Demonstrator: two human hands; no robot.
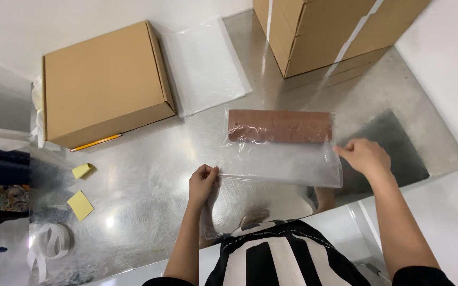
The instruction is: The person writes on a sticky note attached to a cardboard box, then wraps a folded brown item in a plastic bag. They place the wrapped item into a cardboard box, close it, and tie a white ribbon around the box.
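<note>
- Single view only, head-mounted, so no second view and no overlap to compare.
- Looks steeply down, almost top-down, over the wearer's chest onto a shiny metal table (149, 175).
- Faces forward, away from the body: striped shirt (282, 254) at the bottom edge, stacked cardboard cartons (324, 32) against the far wall at the top.
- Close range: both forearms enter from the bottom, left hand (203, 182) and right hand (364, 156) sit mid-frame.
- Wide field: takes in the table's left edge with a flat cardboard box (104, 82), and its right edge beside a white wall.
</note>
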